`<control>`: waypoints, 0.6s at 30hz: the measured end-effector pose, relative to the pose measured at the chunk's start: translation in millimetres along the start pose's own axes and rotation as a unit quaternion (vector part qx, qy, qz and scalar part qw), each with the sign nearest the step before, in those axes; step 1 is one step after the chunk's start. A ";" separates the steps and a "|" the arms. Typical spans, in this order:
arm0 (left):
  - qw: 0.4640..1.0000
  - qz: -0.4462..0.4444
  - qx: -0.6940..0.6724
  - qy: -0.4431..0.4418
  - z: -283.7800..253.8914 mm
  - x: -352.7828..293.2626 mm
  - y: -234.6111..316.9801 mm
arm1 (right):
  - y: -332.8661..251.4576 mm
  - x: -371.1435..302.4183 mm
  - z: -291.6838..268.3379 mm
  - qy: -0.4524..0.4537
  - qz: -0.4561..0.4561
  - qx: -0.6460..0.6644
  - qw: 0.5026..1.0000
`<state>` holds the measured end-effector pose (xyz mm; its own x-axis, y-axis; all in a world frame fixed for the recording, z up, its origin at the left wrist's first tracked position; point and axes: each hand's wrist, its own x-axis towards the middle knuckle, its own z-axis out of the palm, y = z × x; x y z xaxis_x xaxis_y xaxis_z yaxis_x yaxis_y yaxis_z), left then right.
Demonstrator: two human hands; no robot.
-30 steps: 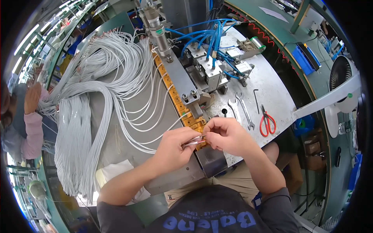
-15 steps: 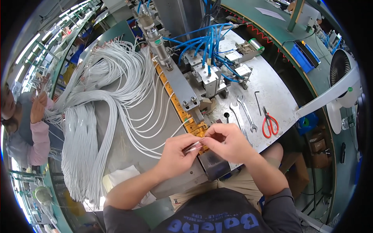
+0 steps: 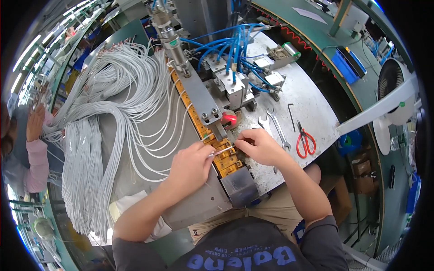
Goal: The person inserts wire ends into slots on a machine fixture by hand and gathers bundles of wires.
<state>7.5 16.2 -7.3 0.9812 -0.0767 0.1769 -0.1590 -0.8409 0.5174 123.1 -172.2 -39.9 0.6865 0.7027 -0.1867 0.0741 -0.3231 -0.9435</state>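
The left hand [image 3: 192,165] pinches a white cable [image 3: 222,151] close to its end, thumb and fingers pressed together around it. The right hand [image 3: 258,147] meets it from the other side, thumb and forefinger pinching at the cable's tip. The cable lies between both hands, just above the near part of a row of yellow blocks [image 3: 228,165], which ends at a dark metal block [image 3: 239,183]. Other thin white cables run from that row toward a large grey-white bundle [image 3: 92,167] on the left. Beyond the right hand, red-handled snips [image 3: 306,143], two wrenches [image 3: 280,131] and a hex key [image 3: 291,118] lie on the pale metal bench [image 3: 316,99]. Farther off stand a machine with blue tubes [image 3: 233,49] and, to the right, a fan [image 3: 391,81]; behind them, a blue bin [image 3: 346,67] sits on a green counter
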 end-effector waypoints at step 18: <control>0.947 -0.114 -0.298 -0.041 -7.6 -5.3 10.4 | -18.5 -21.0 -0.8 -0.022 -0.065 0.119 0.991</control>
<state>-0.2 11.9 3.6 0.9988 0.0087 -0.0486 0.0482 -0.3911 0.9191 107.9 -181.5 -18.3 0.6494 0.7576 -0.0658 -0.0160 -0.0729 -0.9972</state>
